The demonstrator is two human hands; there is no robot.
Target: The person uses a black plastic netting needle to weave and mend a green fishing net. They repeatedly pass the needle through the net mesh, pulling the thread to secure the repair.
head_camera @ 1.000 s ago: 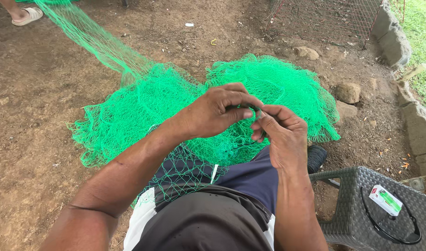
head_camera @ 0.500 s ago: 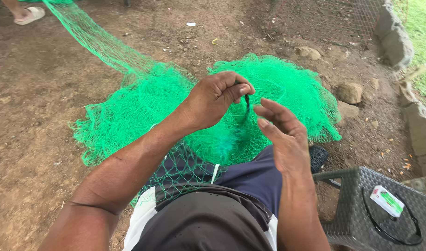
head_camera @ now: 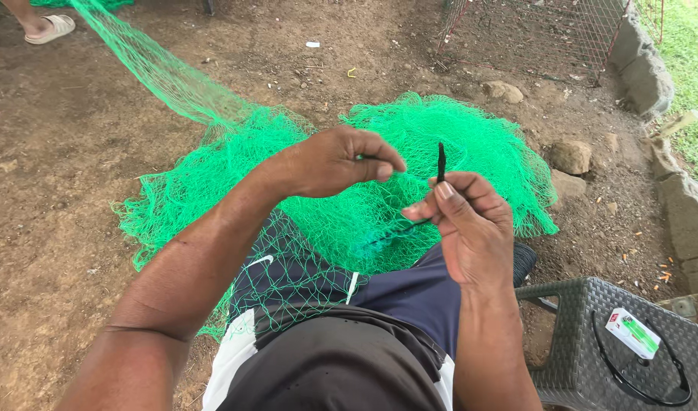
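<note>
Nearest the person, the green net (head_camera: 341,228) lies over the lap and dark shorts (head_camera: 410,297), then spreads out in a heap on the dirt ground (head_camera: 52,228) beyond the knees. Above the net's near edge, the right hand (head_camera: 463,228) holds a slim black netting needle (head_camera: 441,164) upright, its grip narrow, pinched on the needle's lower end. Just left of the needle, the left hand (head_camera: 337,161) has its grip pinched on a strand of the net's mesh. A clean stitch probably calls for keeping that strand taut and the needle tip close to the held mesh. To the right of the net stands a grey woven stool (head_camera: 592,335); farther beyond the net sit stones (head_camera: 569,156) and a wire cage (head_camera: 531,34).
</note>
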